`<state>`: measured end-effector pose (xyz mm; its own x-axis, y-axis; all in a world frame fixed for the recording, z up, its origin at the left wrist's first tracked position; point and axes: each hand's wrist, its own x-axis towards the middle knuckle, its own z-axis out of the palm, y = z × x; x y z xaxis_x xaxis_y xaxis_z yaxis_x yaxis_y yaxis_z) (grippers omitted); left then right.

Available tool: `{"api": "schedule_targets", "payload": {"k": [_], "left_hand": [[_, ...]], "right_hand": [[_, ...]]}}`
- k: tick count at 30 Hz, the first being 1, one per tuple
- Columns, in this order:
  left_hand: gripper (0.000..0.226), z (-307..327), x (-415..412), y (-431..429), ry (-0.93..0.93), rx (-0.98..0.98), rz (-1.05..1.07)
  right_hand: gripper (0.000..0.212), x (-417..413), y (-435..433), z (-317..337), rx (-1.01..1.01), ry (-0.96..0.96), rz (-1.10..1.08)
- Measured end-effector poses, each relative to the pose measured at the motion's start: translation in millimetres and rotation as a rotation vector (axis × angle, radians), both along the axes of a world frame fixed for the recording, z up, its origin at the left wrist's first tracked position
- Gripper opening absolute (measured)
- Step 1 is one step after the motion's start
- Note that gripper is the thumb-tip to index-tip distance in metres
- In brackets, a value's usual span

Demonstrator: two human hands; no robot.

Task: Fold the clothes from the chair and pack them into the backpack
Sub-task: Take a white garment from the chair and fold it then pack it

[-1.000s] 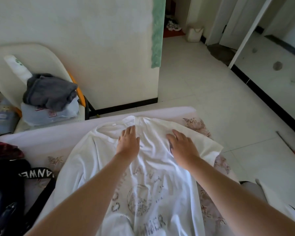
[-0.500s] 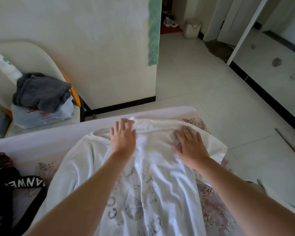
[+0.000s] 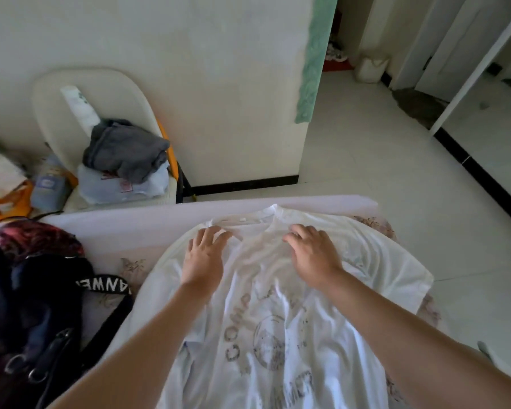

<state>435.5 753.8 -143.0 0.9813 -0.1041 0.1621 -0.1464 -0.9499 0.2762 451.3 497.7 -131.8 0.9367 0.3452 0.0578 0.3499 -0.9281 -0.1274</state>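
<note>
A person's left hand [image 3: 202,258] and right hand [image 3: 313,255] rested palm-down on a white T-shirt [image 3: 278,308] that lay printed side up across a bed [image 3: 130,222], its collar toward the far edge. Both hands were spread, the fingers loosely apart and pinching nothing, one on each side just below the neckline. The cloth between them was wrinkled. To the left on the bed sat a dark backpack [image 3: 36,305], a lettered black strap [image 3: 101,283] trailing toward the shirt. Beyond the bed, against the wall, a pale chair [image 3: 71,93] held a crumpled grey garment [image 3: 124,149] on top of a light blue one [image 3: 124,187]. A plastic bottle [image 3: 49,184] stood just beside the chair.
</note>
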Motion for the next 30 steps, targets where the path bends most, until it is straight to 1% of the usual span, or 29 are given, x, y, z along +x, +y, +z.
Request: {"api": "schedule_targets", "payload": {"k": [1,3,5,7,9,10,12,14,16,17,19,20,21,23,25,26,27,28,30], "left_hand": [[0.066,-0.3,6.5,14.0,0.001,0.091,-0.049],[0.070,2.5,21.9,32.0,0.043,0.273,-0.190],[0.065,7.5,38.5,34.5,0.102,0.398,-0.290],[0.051,13.4,53.4,33.0,0.177,0.481,-0.321],[0.039,16.1,64.6,34.5,0.159,0.538,-0.315],[0.034,18.4,68.0,36.7,0.130,0.532,-0.305],[0.028,21.4,73.0,42.3,0.088,0.424,-0.262],[0.026,23.4,79.6,49.9,0.078,0.198,-0.139],[0.024,23.1,85.9,56.6,0.076,-0.025,0.021],[0.023,21.5,88.1,58.6,0.085,-0.055,0.075],[0.021,16.7,85.5,56.7,0.163,-0.048,0.117],[0.023,15.3,81.6,54.4,0.194,-0.077,0.120],[0.030,13.9,76.6,53.1,0.199,-0.104,0.120],[0.040,12.4,61.6,54.8,0.146,-0.137,0.136],[0.034,10.8,37.4,61.5,0.133,-0.138,0.193],[0.028,9.4,21.8,67.5,0.150,-0.106,0.260],[0.026,8.5,4.6,74.2,0.177,-0.033,0.334],[0.029,7.3,-13.7,82.1,0.215,0.057,0.402],[0.041,1.4,-47.2,98.7,0.284,0.185,0.468]], "right_hand": [[0.035,7.0,16.8,1.0,0.024,0.037,0.057],[0.050,22.1,42.9,-0.6,0.011,0.114,0.120],[0.060,35.6,56.2,-1.3,-0.064,0.163,0.135],[0.060,46.5,58.1,2.2,-0.177,0.163,0.123],[0.052,55.0,52.7,7.9,-0.327,0.131,0.102],[0.046,58.7,49.0,10.6,-0.387,0.111,0.088],[0.033,64.4,41.6,14.1,-0.436,0.077,0.063],[0.026,68.0,35.5,15.8,-0.437,0.041,0.032],[0.026,73.2,32.1,18.5,-0.401,0.016,-0.029],[0.026,75.1,32.5,20.2,-0.403,0.010,-0.064],[0.026,74.7,39.1,23.8,-0.433,0.019,-0.098],[0.028,72.4,44.3,22.1,-0.414,0.010,-0.106],[0.034,68.3,50.8,20.5,-0.376,-0.028,-0.102],[0.048,53.0,66.3,16.4,-0.272,-0.134,-0.037],[0.052,30.1,83.8,6.6,-0.130,-0.193,0.111],[0.050,16.3,93.6,0.7,-0.070,-0.175,0.195],[0.046,1.1,103.5,-5.4,-0.019,-0.131,0.253],[0.044,-14.1,112.8,-11.7,0.025,-0.068,0.270],[0.052,-40.5,126.8,-24.4,0.042,0.065,0.219]]}}
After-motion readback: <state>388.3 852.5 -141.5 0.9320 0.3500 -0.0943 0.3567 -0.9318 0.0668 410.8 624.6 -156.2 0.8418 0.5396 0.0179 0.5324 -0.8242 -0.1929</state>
